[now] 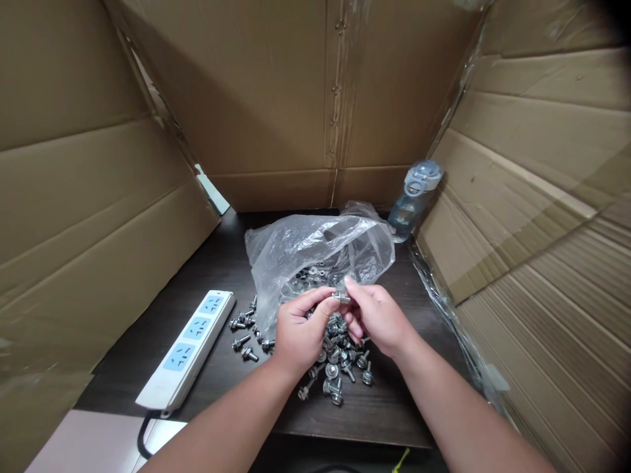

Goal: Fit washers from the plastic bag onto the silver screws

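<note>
My left hand pinches a metal bolt between thumb and forefinger, its shank pointing right. My right hand is at the shank end, with its fingers curled and its thumb and forefinger close together; whether a small part sits between them I cannot make out. Beneath both hands lies a heap of loose bolts with washers, partly covered by my fingers. Behind them a clear plastic bag lies with its mouth towards me, more bolts and loose washers inside it.
A white power strip lies at the left on the dark table. Several stray bolts are between it and my left hand. A water bottle leans at the back right. Cardboard walls enclose the back and sides.
</note>
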`<act>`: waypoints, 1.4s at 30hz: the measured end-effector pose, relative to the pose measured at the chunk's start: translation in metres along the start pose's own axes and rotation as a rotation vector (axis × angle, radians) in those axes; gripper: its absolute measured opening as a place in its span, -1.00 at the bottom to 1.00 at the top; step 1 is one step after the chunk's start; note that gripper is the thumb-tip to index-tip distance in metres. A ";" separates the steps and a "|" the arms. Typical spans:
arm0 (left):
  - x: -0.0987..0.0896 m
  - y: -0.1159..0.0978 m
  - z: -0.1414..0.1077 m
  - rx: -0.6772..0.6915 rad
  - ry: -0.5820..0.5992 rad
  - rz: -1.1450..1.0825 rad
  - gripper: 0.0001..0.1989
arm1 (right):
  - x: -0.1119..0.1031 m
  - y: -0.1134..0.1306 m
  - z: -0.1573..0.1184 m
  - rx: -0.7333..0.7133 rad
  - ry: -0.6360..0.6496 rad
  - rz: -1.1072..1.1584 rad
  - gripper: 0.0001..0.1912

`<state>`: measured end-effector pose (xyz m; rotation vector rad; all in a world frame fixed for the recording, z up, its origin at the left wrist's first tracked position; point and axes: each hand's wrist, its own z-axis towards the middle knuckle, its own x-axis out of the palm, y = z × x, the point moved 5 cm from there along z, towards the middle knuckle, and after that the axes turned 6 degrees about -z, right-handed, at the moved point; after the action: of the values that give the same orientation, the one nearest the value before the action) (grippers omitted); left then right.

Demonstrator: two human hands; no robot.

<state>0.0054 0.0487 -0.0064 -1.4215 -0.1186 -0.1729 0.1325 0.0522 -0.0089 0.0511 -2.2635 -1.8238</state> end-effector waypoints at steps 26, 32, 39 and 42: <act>0.001 0.010 0.001 -0.161 -0.015 -0.211 -0.65 | -0.007 0.007 -0.002 -0.143 -0.048 -0.118 -0.49; 0.003 0.009 0.002 -0.229 -0.050 -0.362 -0.68 | -0.006 0.019 -0.009 -0.273 0.013 -0.113 -0.66; 0.003 0.010 0.001 -0.202 -0.008 -0.297 -0.67 | 0.000 0.019 -0.009 -0.289 -0.001 -0.205 -0.72; 0.001 0.010 0.000 -0.147 0.020 -0.199 -0.69 | 0.001 0.010 -0.005 -0.226 0.029 -0.147 -0.59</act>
<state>0.0080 0.0503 -0.0158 -1.5537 -0.2358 -0.3661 0.1332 0.0499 0.0021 0.2077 -2.0682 -2.1277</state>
